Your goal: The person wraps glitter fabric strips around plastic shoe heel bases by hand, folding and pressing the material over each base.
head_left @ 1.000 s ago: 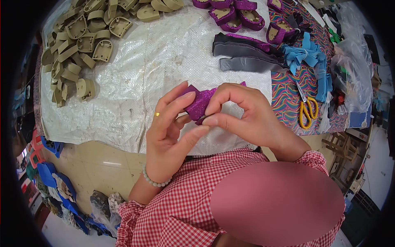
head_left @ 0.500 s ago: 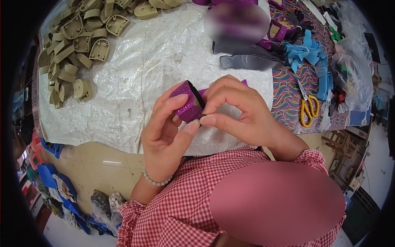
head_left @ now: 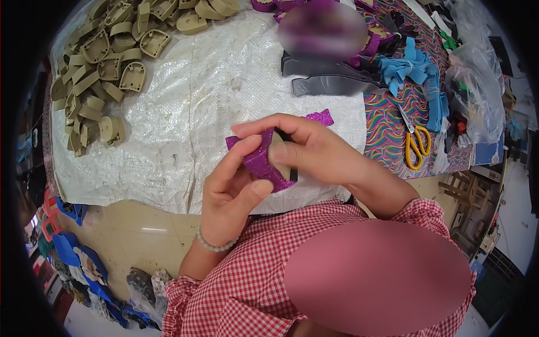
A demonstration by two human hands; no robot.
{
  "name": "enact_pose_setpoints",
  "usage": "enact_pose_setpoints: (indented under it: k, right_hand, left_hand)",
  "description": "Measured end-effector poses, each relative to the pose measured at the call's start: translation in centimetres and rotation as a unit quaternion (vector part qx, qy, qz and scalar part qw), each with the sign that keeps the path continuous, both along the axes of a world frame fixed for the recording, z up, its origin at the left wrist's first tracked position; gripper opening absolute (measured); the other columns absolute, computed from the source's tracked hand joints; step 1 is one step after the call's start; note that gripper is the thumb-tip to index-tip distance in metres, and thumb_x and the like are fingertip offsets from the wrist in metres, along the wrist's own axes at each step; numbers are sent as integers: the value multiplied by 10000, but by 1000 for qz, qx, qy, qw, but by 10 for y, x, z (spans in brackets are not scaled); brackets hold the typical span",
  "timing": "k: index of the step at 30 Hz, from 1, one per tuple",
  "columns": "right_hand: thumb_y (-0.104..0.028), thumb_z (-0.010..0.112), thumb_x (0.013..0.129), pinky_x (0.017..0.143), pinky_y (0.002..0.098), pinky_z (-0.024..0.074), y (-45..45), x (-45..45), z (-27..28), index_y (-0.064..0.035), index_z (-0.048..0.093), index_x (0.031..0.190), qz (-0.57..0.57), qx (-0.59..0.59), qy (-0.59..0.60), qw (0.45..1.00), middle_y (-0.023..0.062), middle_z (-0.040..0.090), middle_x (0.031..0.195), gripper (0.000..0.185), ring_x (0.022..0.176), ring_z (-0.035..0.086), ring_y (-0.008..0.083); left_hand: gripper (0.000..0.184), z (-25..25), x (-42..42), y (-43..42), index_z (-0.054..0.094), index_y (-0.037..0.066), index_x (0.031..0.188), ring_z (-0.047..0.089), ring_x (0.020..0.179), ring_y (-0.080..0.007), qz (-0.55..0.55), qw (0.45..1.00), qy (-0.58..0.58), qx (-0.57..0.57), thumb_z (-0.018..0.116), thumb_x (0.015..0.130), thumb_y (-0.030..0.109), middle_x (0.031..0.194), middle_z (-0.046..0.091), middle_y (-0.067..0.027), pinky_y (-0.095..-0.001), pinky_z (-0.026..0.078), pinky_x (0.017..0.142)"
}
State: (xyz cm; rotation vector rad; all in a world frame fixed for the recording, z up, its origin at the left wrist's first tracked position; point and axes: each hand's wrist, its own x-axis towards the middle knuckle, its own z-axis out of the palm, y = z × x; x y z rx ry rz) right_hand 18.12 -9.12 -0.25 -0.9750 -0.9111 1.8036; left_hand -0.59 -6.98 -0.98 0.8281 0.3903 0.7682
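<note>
Between my hands is a shoe heel (head_left: 259, 164), a beige block wrapped on its outside in purple glitter material, with a dark strip along one edge. The fingers and thumb of my left hand (head_left: 227, 182) are closed round its purple side. My right hand (head_left: 323, 149) grips it from the other side, its thumb on the beige face and its fingers over the top. Part of the heel is hidden behind the right fingers. Just beyond the right hand, a strip of purple glitter material (head_left: 320, 117) lies on the white woven sheet (head_left: 216, 84).
A pile of bare beige heels (head_left: 109, 64) lies at the back left. Grey strips (head_left: 337, 85), a bundle of blue strips (head_left: 412, 73) and yellow-handled scissors (head_left: 416, 147) lie to the right. More purple-covered pieces (head_left: 264, 5) are at the back, partly blurred.
The heel has been turned, so its beige face now shows. My right hand has gone from a pinch at its lower edge to a grip across its top. The purple strip is more exposed.
</note>
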Motion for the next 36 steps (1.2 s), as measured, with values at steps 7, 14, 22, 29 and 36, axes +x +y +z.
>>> enact_pose_setpoints:
  k: [7, 14, 22, 29, 36]
  right_hand:
    - [-252, 587, 919, 994, 321, 380, -3, -3, -4, -32, 483, 1298, 5, 44, -8, 999, 97, 489, 1318, 450, 1183, 471, 184]
    - [-280, 744, 747, 974, 371, 405, 5, -2, -5, -75, 538, 1261, -135, 434, -406, 793, 120, 559, 1240, 590, 1133, 536, 275]
    - [-357, 788, 666, 1018, 511, 351, -5, 5, 7, -74, 465, 1344, -62, 263, -303, 914, 115, 558, 1251, 803, 1188, 496, 323]
    - [-422, 719, 713, 1109, 558, 159, -6, 3, 2, -11, 398, 1377, -30, 426, -481, 766, 137, 501, 1347, 844, 1312, 399, 335]
    - [-291, 758, 696, 1115, 565, 150, 0, -6, 2, -15, 412, 1364, -52, 345, -404, 846, 102, 564, 1280, 800, 1292, 431, 318]
  left_hand:
    - [566, -1, -1, -5, 389, -5, 1371, 487, 1208, -204, 6, 1000, 30, 1, 596, 846, -50, 1318, 480, -132, -356, 398, 1020]
    - [470, -4, 4, 7, 431, -9, 1315, 536, 1084, -150, 118, 984, 115, -62, 606, 887, 77, 1189, 531, -95, -292, 436, 935]
    - [676, -11, 5, 18, 335, 3, 1379, 502, 1206, -269, -97, 955, -109, -259, 456, 937, 501, 1326, 471, -168, -418, 409, 1018]
    - [647, -8, 7, 15, 327, 4, 1387, 507, 1203, -252, -28, 976, 1, -218, 407, 959, 482, 1316, 481, -159, -393, 430, 1003]
    - [578, -1, 7, 16, 364, -11, 1356, 543, 1151, -226, -23, 973, 47, -223, 337, 996, 440, 1259, 528, -140, -374, 464, 958]
